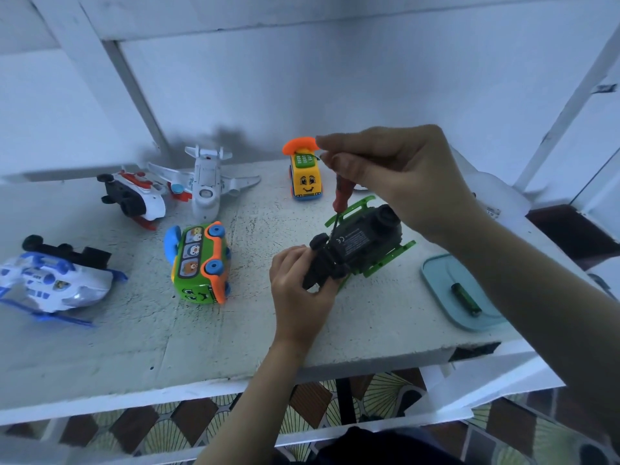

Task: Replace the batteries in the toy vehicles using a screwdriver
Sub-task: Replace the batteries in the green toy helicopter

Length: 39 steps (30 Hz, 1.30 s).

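Observation:
A green and black toy helicopter (360, 241) lies upside down on the table, its black underside facing up. My left hand (298, 290) grips its black tail end. My right hand (402, 176) pinches the red handle of a screwdriver (340, 199) from above. The shaft points down, its tip on the black underside near the tail. A green battery (466, 298) lies on a light blue tray (446, 297) at the right.
Other toys stand on the white table (134, 330): a blue and white helicopter (57, 280) at left, a red and white one (134, 196), a white plane (206, 182), a green bus (199, 263), a yellow phone car (303, 176). The table's front edge is near me.

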Motion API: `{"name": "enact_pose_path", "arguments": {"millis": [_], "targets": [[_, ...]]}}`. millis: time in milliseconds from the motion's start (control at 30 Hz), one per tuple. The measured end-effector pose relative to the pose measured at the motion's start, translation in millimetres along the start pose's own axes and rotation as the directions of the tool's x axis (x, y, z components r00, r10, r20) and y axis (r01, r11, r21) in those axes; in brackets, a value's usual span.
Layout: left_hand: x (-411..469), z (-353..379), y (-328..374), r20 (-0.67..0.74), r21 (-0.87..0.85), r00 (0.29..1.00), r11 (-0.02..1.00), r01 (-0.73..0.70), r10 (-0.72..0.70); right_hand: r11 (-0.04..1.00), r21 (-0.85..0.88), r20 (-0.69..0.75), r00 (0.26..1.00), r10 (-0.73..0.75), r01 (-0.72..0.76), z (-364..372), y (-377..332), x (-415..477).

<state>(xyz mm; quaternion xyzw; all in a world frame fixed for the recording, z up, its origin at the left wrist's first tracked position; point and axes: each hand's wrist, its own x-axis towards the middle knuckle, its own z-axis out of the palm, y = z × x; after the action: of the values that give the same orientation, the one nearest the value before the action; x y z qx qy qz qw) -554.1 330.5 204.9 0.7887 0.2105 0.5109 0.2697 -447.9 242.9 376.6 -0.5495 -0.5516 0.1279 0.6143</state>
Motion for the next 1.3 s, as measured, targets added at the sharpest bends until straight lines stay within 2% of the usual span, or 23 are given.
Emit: {"name": "enact_pose_path", "arguments": {"millis": [67,133,200,267,367,467,533,600,700,833,900,1067,1167,1300], "targets": [[-1,0,1,-0.003,0.003,1.000,1.000,0.003,-0.003,0.997,-0.072,-0.010,1.000,-0.005,0.005,0,4,1],[-1,0,1,-0.002,0.008,1.000,1.000,0.013,-0.013,0.974,-0.223,-0.009,0.999,-0.050,0.047,1,5,1],[-1,1,0,0.000,0.021,1.000,1.000,0.015,-0.015,0.912,-0.396,-0.004,0.993,-0.116,0.105,2,7,1],[-1,1,-1,0.003,0.033,1.000,0.999,0.018,-0.018,0.865,-0.483,0.002,0.988,-0.154,0.136,3,10,1],[-1,0,-2,0.023,0.038,0.999,0.999,0.036,-0.037,0.926,-0.374,0.022,0.998,-0.051,0.056,0,12,4],[-1,0,-2,0.038,0.034,0.998,0.998,0.049,-0.050,0.996,-0.063,0.096,0.993,0.070,-0.064,-6,7,7],[-1,0,-2,0.033,0.030,0.998,0.998,0.053,-0.054,0.989,0.118,0.118,0.990,0.074,-0.088,-8,4,6],[-1,0,-2,0.030,0.029,0.998,0.998,0.057,-0.058,0.976,0.203,0.099,0.993,0.063,-0.082,-6,3,5],[-1,0,-1,0.027,0.027,0.998,0.999,0.047,-0.048,0.988,0.143,0.056,0.997,0.049,-0.056,-2,6,5],[0,0,0,0.029,0.014,0.999,0.999,0.039,-0.039,0.980,-0.187,-0.007,0.998,-0.069,0.066,1,11,8],[0,0,-1,0.030,0.013,0.998,0.999,0.047,-0.047,0.959,-0.271,-0.006,0.997,-0.083,0.078,2,12,10],[1,0,-1,0.015,-0.002,0.999,0.999,0.047,-0.047,0.997,-0.034,0.177,0.981,0.076,-0.071,-5,-4,11],[1,1,0,0.007,-0.007,0.999,0.999,0.039,-0.039,0.987,0.103,0.253,0.963,0.096,-0.125,-3,-8,9],[1,0,0,0.006,-0.009,0.999,0.999,0.033,-0.033,0.971,0.213,0.222,0.973,0.064,-0.113,0,-3,11]]}}
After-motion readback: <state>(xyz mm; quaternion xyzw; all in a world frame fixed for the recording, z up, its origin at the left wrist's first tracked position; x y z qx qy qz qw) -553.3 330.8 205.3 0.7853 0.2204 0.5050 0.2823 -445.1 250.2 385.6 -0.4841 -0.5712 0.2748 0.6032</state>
